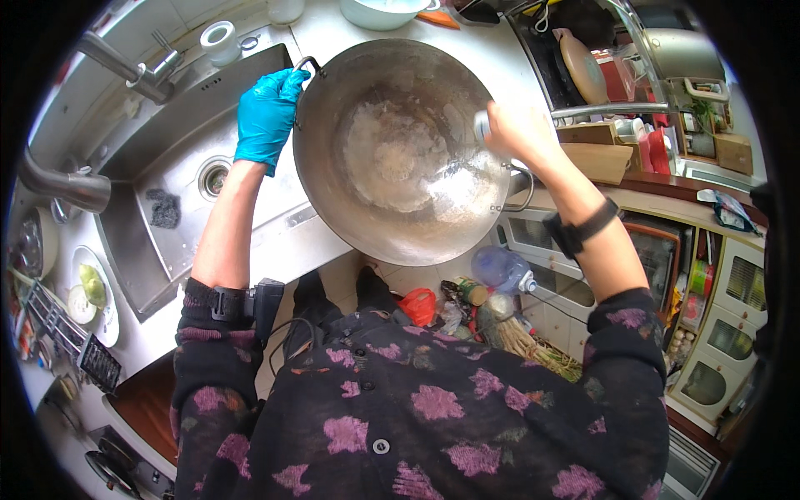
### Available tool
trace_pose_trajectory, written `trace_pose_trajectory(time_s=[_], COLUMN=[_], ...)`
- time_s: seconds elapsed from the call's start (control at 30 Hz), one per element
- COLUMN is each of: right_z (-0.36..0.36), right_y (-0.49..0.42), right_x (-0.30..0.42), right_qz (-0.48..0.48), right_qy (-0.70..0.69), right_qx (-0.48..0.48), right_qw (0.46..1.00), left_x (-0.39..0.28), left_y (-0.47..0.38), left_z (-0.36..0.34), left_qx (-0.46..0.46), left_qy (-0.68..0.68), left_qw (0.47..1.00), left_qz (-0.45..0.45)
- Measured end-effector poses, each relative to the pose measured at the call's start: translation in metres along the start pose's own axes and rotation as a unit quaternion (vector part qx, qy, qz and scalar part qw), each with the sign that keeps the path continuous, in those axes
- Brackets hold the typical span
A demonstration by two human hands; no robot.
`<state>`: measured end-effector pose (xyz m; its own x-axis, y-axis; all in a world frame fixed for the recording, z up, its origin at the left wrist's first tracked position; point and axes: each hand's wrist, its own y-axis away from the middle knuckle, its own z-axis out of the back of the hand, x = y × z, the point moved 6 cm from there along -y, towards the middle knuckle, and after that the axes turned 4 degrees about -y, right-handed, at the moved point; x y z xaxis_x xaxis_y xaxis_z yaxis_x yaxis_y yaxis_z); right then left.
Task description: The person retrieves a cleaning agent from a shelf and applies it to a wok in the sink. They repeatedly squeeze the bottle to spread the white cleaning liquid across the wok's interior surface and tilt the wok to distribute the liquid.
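Note:
A large metal wok with two loop handles is tilted over the counter edge, its inside facing me, with whitish and brown patches at its bottom. My left hand, in a blue-green rubber glove, grips the wok's left loop handle. Near the wok's upper right rim is my bare right hand, closed on a small white object; motion blur hides what kind it is. The wok's right loop handle is free, just below that hand.
The steel sink at left holds a dark scouring pad. Two faucets reach over it. A white bowl stands behind the wok. On the floor lie a plastic water bottle, a red bag and green onions.

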<state>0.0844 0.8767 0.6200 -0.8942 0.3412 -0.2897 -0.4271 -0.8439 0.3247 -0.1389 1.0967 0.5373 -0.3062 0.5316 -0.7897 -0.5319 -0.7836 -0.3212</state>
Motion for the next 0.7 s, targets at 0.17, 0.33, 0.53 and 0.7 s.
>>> trace_pose_trajectory(time_s=[0.17,0.33,0.53,0.7], right_z=[-0.041,-0.037,0.019,0.016], right_y=[0.02,-0.025,-0.058,-0.035], right_x=[0.027,0.078,0.027,-0.019], right_qz=[0.078,0.086,0.002,-0.125], right_qy=[-0.171,-0.522,-0.324,-0.135], right_qx=[0.293,0.176,-0.222,-0.244], right_qw=[0.938,0.83,0.92,0.952], left_x=[-0.003,-0.003,0.003,0.006], left_y=[0.003,-0.001,0.001,0.002], left_z=[0.002,0.0,0.002,0.002], left_qx=[0.006,0.005,0.01,0.008], left_qy=[0.009,-0.002,0.027,-0.007], left_qw=[1.0,1.0,1.0,1.0], left_qz=[-0.016,-0.02,-0.01,0.006])
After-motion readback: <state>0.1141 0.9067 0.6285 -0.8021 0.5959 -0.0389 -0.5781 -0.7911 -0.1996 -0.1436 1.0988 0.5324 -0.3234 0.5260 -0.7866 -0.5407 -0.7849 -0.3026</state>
